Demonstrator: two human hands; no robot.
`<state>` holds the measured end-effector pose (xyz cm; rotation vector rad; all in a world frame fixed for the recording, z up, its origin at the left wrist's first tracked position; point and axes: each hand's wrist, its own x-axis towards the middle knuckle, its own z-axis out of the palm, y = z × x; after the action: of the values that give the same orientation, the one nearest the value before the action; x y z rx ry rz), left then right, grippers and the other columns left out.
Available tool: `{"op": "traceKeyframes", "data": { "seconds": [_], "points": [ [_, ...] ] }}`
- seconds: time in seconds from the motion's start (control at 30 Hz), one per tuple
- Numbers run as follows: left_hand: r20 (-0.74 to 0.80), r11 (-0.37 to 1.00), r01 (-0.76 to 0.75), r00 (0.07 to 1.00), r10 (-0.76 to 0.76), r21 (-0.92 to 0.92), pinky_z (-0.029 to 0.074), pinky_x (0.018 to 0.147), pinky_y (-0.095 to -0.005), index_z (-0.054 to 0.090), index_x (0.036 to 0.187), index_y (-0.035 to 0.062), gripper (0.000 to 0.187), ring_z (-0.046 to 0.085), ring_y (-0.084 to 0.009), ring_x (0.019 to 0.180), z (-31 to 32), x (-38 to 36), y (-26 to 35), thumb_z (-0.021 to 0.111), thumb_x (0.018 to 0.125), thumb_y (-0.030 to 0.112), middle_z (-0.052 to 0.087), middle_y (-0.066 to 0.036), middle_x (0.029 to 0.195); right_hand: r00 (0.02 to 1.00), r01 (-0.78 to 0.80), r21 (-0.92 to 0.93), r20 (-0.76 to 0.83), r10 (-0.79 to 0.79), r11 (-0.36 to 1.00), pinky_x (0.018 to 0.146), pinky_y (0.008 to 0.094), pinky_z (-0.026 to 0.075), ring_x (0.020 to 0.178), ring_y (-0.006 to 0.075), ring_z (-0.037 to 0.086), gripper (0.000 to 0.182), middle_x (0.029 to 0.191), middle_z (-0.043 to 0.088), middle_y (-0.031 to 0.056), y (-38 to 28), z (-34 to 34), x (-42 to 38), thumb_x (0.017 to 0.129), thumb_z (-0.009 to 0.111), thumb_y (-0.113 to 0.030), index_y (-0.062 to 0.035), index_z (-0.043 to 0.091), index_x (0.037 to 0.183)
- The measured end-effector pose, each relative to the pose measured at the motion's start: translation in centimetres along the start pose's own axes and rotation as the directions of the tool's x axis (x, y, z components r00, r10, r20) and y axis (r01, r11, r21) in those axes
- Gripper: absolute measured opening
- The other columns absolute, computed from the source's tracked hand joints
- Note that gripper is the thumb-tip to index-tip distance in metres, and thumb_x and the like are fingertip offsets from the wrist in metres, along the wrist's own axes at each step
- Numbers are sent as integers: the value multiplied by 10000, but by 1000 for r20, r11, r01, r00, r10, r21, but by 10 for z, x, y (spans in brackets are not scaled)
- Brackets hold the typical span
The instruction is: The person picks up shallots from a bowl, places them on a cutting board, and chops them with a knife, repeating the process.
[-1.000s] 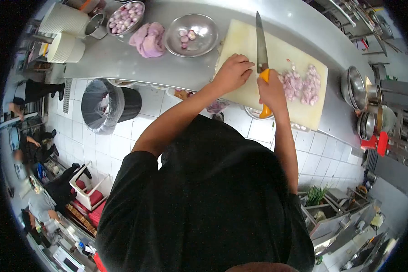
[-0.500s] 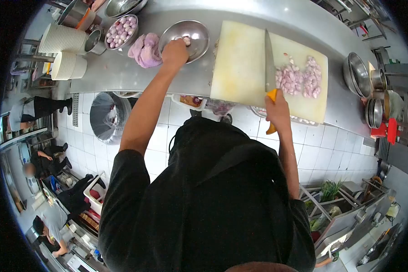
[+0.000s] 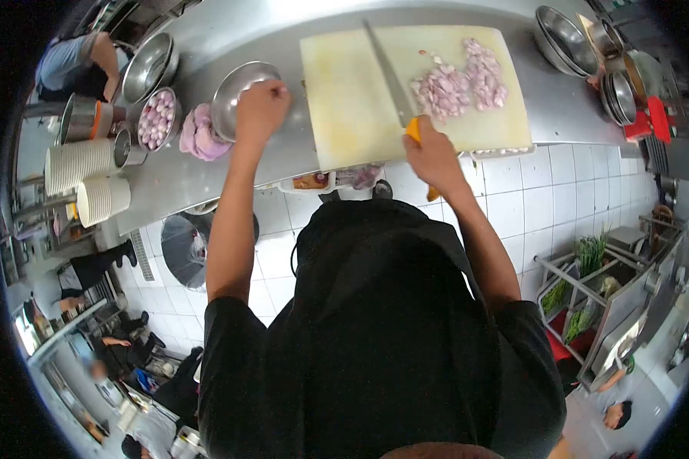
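My left hand (image 3: 263,112) is curled closed over the right side of a steel bowl (image 3: 230,96); whatever its fingers hold is hidden. My right hand (image 3: 433,157) grips the orange handle of a knife (image 3: 390,80). The long blade points away from me, low over or resting on the pale cutting board (image 3: 341,99). To the right of the blade lie two piles of sliced shallots, a nearer pile (image 3: 440,90) and a farther pile (image 3: 485,75). A crumpled purple cloth (image 3: 200,135) sits left of the bowl, beside a bowl of whole peeled shallots (image 3: 158,121).
Stacked white containers (image 3: 80,170) and steel pots (image 3: 79,118) stand at the left end. Nested steel bowls (image 3: 565,42) are at the right. Below the counter are a lined bin (image 3: 187,249) and a vegetable rack (image 3: 589,283). A person (image 3: 84,65) stands across the counter.
My left hand has lifted from inside the steel bowl toward its right rim, fingers closed. My right hand still holds the knife. The view has shifted and turned; another person now shows at upper left.
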<state>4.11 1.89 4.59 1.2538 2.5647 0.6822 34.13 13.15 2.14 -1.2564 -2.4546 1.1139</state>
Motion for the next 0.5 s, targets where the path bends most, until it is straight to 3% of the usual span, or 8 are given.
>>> {"op": "traceKeyframes", "data": {
  "seconds": [0.13, 0.23, 0.33, 0.5],
  "points": [
    [183, 974, -211, 958, 222, -79, 545, 827, -428, 740, 1055, 25, 301, 702, -351, 903, 44, -15, 31, 642, 882, 252, 726, -198, 977, 998, -14, 24, 65, 12, 1000, 762, 594, 497, 824, 520, 643, 307, 835, 656, 326, -8, 13, -1, 943, 573, -207, -9, 440, 1136],
    [423, 986, -157, 891, 164, -51, 536, 852, -433, 747, 1059, 39, 292, 681, -366, 959, 61, -20, 63, 642, 900, 260, 707, -204, 1012, 996, -35, -2, 84, 35, 999, 756, 590, 502, 816, 513, 649, 307, 833, 659, 324, -7, 12, -1, 948, 565, -202, 0, 425, 1132],
    [311, 946, -325, 899, 308, 3, 526, 848, -453, 756, 1070, 67, 272, 667, -383, 948, 90, -14, 63, 650, 912, 262, 690, -192, 983, 996, -24, -45, 89, 28, 999, 747, 583, 509, 809, 505, 654, 300, 820, 661, 319, -2, 7, -1, 951, 558, -193, 11, 423, 1124],
    [84, 952, -303, 949, 306, -45, 535, 804, -419, 751, 1094, 72, 251, 668, -321, 894, 103, -8, 57, 707, 888, 210, 682, -164, 964, 994, -22, -73, 106, 30, 997, 737, 575, 513, 799, 501, 657, 278, 804, 658, 315, -6, 2, -2, 950, 555, -184, 16, 423, 1090]
  ]
}}
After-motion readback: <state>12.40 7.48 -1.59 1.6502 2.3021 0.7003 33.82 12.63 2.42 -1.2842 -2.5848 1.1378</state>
